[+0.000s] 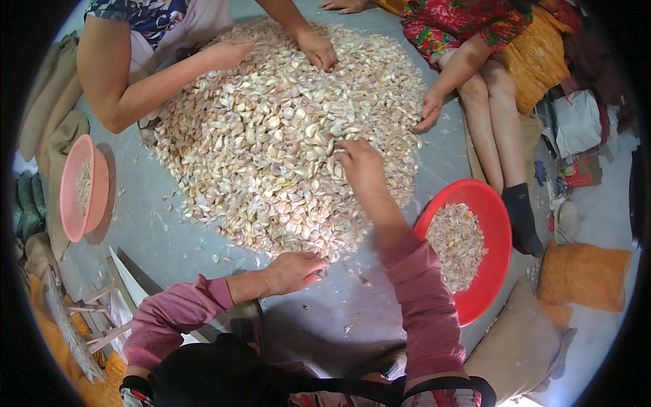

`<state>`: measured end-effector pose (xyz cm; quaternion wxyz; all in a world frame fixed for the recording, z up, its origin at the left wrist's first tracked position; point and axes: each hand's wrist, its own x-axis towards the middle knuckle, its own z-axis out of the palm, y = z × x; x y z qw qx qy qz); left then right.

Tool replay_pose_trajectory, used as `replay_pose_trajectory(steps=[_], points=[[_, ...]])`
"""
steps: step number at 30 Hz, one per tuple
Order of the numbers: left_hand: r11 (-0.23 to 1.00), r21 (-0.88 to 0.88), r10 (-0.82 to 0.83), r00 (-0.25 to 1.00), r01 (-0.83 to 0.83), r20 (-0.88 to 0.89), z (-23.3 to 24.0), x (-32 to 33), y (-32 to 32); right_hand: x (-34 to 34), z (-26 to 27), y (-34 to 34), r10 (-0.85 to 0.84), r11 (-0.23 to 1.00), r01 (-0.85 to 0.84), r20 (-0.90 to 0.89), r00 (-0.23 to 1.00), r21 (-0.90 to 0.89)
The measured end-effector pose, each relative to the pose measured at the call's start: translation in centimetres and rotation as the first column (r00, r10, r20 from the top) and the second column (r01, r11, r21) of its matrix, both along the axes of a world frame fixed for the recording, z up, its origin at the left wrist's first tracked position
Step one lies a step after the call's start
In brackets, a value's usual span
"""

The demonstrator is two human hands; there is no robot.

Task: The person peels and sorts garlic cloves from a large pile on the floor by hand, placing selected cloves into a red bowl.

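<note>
A wide heap of garlic cloves (285,137) with loose papery skins covers the middle of the grey surface. My left hand (295,273) is at the heap's near edge, its fingertips close together by the outermost cloves; whether a clove is between them cannot be told. My right hand (362,165) reaches over the right part of the heap, its bent fingertips down among the cloves. What those fingertips touch is partly hidden. Beside my right sleeve, a red plastic basin (496,254) holds garlic cloves and skins (457,244).
Across the heap, a person's two hands (318,50) work at the cloves. Another person's hand (431,108) rests by the right edge. A pink plastic basin (97,188) with small pieces stands at left, near a wooden stool (101,310). Orange sacks (584,277) lie at right.
</note>
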<state>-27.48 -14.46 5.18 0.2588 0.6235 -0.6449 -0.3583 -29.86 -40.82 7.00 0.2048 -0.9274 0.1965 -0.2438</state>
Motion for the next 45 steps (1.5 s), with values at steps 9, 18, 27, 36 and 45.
replay_pose_trajectory(steps=[9,18,27,36,45], points=[[0.999,0.048,-0.01,1.0,0.01,-0.002,0.2,0.2,-0.3,-1.7,3.0,1.3,-0.161,0.22,-0.028,0.065,0.985,0.975],[0.781,0.116,0.471,0.456,-0.614,-0.755,5.7,3.7,-3.8,-2.6,5.4,6.0,0.252,0.195,-0.188,0.136,0.958,0.963],[0.769,0.257,0.573,0.452,-0.585,-0.684,5.3,4.9,-2.8,-3.4,3.6,8.9,0.224,0.903,-0.192,-0.041,0.974,0.384],[0.939,-0.078,0.343,0.919,-0.334,0.192,5.4,6.1,-0.1,-13.0,6.2,-1.7,-0.313,0.94,0.258,-0.258,0.914,-0.224],[0.985,0.147,0.054,0.975,-0.087,0.214,13.5,10.6,-3.2,-20.2,10.3,-3.3,-0.369,0.928,0.341,-0.259,0.893,-0.149]])
